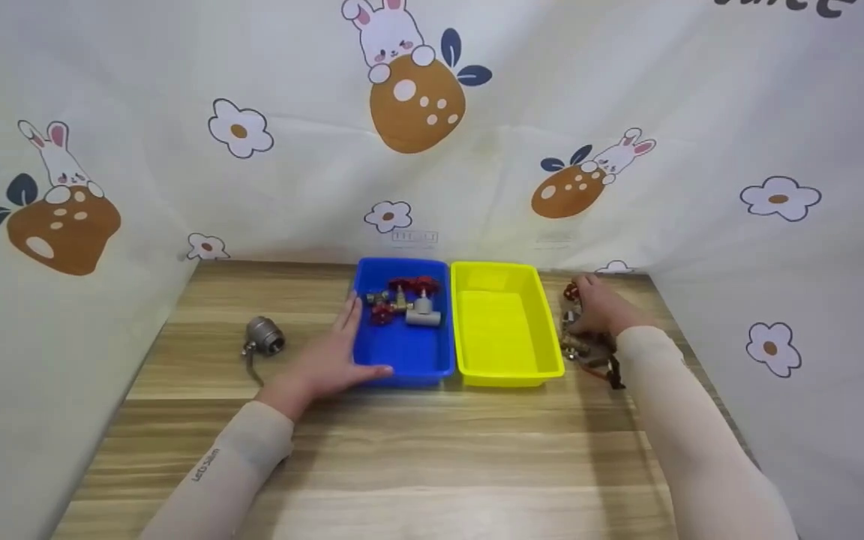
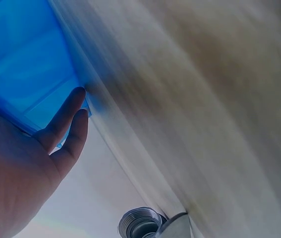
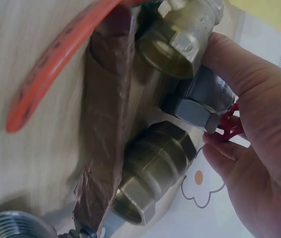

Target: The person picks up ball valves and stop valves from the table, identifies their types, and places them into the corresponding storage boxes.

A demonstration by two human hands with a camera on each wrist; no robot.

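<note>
My left hand (image 1: 327, 360) rests along the left side of a blue bin (image 1: 402, 375), its fingers extended and the thumb over the front rim. Inside lie several valves with red handwheels (image 1: 424, 284), one with a grey tee-shaped body (image 1: 423, 316). A grey metal ball valve (image 1: 263, 335) lies left of that hand. To the right, my right hand (image 1: 603, 306) reaches into a group of valves. In the right wrist view its thumb and curled fingers are around a grey valve (image 3: 196, 111) with a red handwheel (image 3: 229, 124), partly hidden by the hand.
A yellow bin (image 1: 503, 330) stands against the blue one. Around the right hand lie brass valves (image 3: 155, 168), one with an orange lever (image 3: 56, 69), and a brown-wrapped lever (image 3: 105, 109). A patterned cloth (image 1: 297, 187) rises behind and beside the wooden table (image 1: 432, 465).
</note>
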